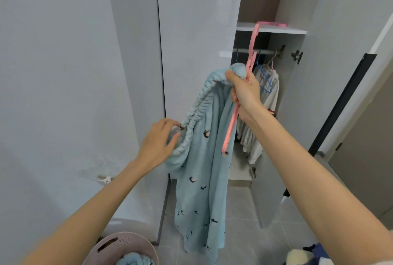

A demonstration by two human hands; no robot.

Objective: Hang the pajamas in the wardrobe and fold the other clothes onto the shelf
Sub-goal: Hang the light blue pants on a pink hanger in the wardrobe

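1. A person faces an open white wardrobe (297,115) and holds up light blue fleece pajama trousers with small dark bird prints (202,169). The trousers hang in mid-air before the closed door, legs drooping towards the floor.
2. The right hand (244,92), raised, is clenched round one end of the gathered waistband and a pink plastic hanger (230,128).
3. The hanger's long axis stands steeply, its lower end slanting down and left across the fabric.
4. The left hand (157,143), lower and further left, pinches the waistband's other end, so the band runs diagonally between the hands.
5. The metal rail (268,52) lies beyond and just above the right hand, which is the nearer hand. The hanger probably needs to be turned level first.
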